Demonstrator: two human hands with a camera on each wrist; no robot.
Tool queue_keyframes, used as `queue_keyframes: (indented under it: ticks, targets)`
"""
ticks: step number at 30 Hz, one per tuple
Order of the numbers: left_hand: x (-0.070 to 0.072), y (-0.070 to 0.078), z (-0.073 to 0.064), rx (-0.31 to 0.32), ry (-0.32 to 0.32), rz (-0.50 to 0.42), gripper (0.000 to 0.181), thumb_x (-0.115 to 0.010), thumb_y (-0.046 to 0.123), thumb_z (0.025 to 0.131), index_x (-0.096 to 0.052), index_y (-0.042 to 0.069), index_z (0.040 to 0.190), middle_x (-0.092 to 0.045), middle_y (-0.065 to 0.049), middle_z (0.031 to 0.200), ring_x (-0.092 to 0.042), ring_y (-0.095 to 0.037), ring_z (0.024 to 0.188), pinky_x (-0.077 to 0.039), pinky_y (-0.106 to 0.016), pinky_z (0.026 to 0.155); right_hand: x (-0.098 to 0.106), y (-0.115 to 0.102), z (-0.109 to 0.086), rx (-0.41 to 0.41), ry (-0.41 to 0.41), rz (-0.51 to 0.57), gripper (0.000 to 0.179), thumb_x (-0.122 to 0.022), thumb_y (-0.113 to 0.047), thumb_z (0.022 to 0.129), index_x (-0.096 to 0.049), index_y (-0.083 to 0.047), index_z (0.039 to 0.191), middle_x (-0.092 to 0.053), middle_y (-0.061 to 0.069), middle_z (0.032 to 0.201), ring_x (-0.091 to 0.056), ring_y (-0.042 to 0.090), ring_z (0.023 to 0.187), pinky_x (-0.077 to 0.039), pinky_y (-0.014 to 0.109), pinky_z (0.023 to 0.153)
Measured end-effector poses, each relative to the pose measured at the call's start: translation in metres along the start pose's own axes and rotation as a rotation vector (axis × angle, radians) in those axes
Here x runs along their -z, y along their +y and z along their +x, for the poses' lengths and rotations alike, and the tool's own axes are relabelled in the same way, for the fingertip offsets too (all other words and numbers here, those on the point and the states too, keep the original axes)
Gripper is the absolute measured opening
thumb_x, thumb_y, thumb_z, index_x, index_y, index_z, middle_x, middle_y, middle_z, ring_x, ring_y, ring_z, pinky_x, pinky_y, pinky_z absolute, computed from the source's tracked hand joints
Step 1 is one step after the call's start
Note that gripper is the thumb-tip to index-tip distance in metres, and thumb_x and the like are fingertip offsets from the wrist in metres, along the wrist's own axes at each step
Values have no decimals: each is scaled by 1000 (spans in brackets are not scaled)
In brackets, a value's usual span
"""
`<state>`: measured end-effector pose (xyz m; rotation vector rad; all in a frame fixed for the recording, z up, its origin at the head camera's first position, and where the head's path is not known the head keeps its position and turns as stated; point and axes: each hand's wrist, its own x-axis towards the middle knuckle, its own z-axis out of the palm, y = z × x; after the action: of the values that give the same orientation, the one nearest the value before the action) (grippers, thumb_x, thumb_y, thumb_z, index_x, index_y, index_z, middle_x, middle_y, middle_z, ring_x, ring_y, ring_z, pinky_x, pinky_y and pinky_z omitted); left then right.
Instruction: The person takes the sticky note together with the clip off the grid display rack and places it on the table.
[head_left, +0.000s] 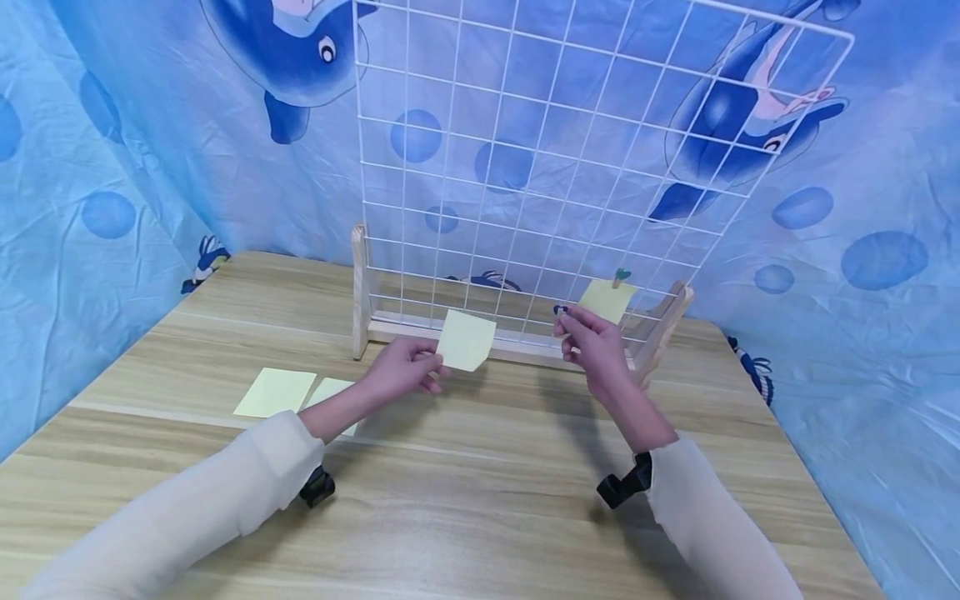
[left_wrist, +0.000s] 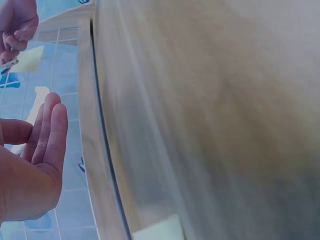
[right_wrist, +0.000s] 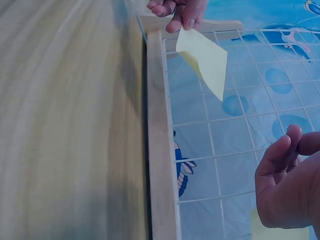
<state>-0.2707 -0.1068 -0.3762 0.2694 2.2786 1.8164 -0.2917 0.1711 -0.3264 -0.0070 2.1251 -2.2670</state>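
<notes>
Closest to me, two pale sleeves [head_left: 202, 479] reach over the wooden surface [head_left: 465, 517], a black wrist camera [head_left: 625, 483] poking out by the right cuff. Farther in on the left, two loose notes [head_left: 276, 392] lie flat; the left forearm covers much of the right-hand one.

Beyond them the left hand [head_left: 408, 364] pinches the held note [head_left: 466, 340] by its left edge, near the lower corner, above the surface and before the grid. It is nearly square, with no clear long axis; it stands up, its top edge sloping down to the right, and it bends along one side. Whether it touches the grid I can't tell.

The right hand [head_left: 596, 337], a little farther off, pinches a blue clip [head_left: 560, 309], its dark tip poking out leftward; the rest is lost in the fingers, so its long axis is hard to read. An open gap separates note and clip.

Just past that hand, which covers its lower left corner, a clipped note [head_left: 606, 301] hangs under an upright green clip [head_left: 621, 277] on the white grid [head_left: 496, 142]. The grid's wooden stand [head_left: 361, 292] sits well inside the surface's left edge; its top leaves my view. Farthest, the blue curtain [head_left: 97, 267].
</notes>
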Motion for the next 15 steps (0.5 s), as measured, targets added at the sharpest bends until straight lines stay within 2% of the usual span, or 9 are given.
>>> queue_keyframes:
  ticks: [4, 11, 15]
  targets:
    - [4, -5, -5, -9, -13, 15, 20, -47, 7, 89, -55, -4, 104, -63, -26, 95, -64, -32, 70, -55, -35, 67, 4, 6, -5, 9, -21, -19, 24, -57, -16, 88, -56, -1, 106, -57, 0, 72, -46, 8, 52, -40, 17, 46]
    - [10, -10, -15, 25, -5, 52, 35, -48, 11, 90, -47, -5, 120, -65, -20, 95, -65, -31, 72, -55, -34, 67, 12, 18, -14, -47, -43, -32, 29, -55, -13, 88, -53, 3, 112, -56, -1, 71, -46, 7, 53, -40, 18, 47]
    - [14, -15, -21, 22, -32, 44, 32, -47, 10, 90, -48, -7, 117, -65, -21, 95, -65, -29, 69, -55, -35, 67, 19, 26, -20, -77, -48, -42, 29, -55, -13, 88, -53, 3, 112, -55, -1, 70, -47, 7, 54, -40, 18, 48]
